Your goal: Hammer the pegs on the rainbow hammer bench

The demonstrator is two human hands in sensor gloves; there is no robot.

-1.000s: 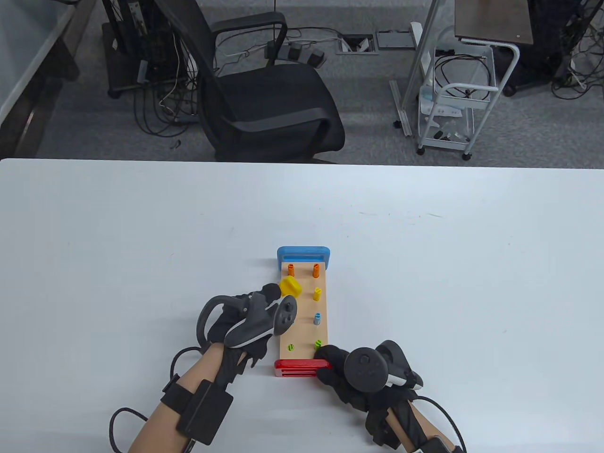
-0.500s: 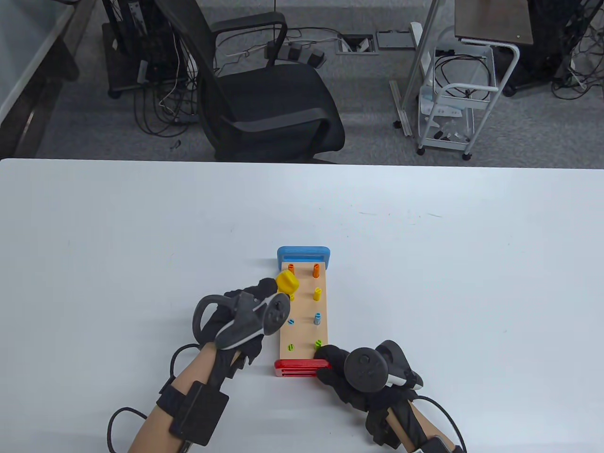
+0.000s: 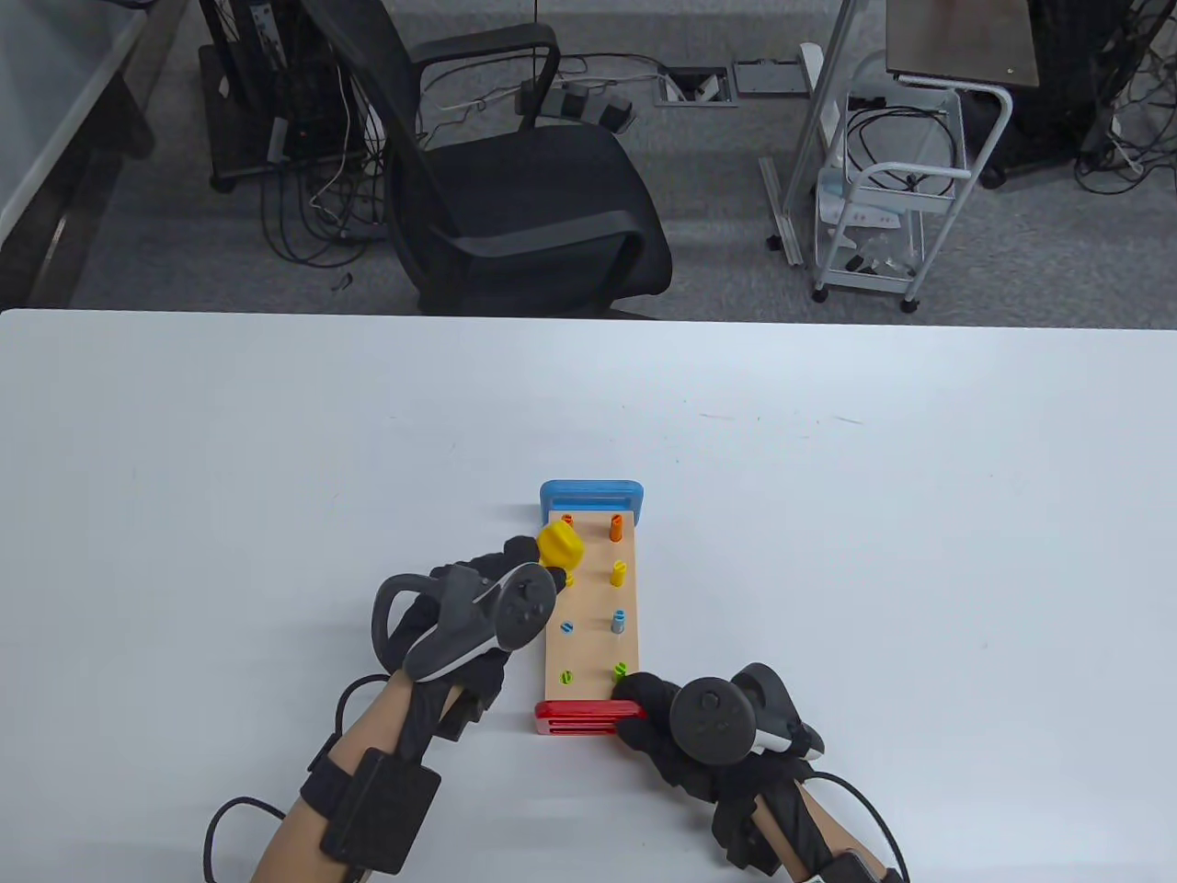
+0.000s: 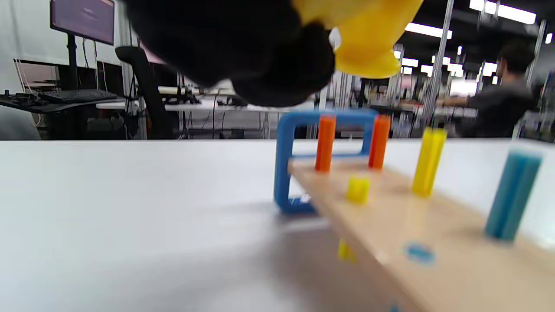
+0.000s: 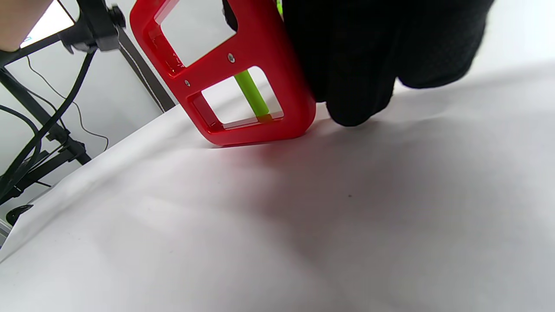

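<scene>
The rainbow hammer bench (image 3: 593, 612) stands lengthwise on the white table (image 3: 828, 552), its blue end frame (image 3: 591, 497) far from the person and its red end frame (image 3: 584, 717) nearest. The left hand (image 3: 460, 612) sits just left of the bench with its grip closed around a yellow hammer (image 3: 560, 546); the handle is hidden by the glove. The hammer head is raised above the left row, over the left yellow peg (image 3: 569, 579), which is sunk most of the way in, and just short of the left orange peg (image 3: 567, 521). The right hand (image 3: 685, 727) holds the red frame's right corner, fingers (image 5: 360, 56) pressed against it and touching the table. The right-row orange peg (image 3: 616, 528), yellow peg (image 3: 619, 573) and blue peg (image 3: 619, 622) stand tall.
</scene>
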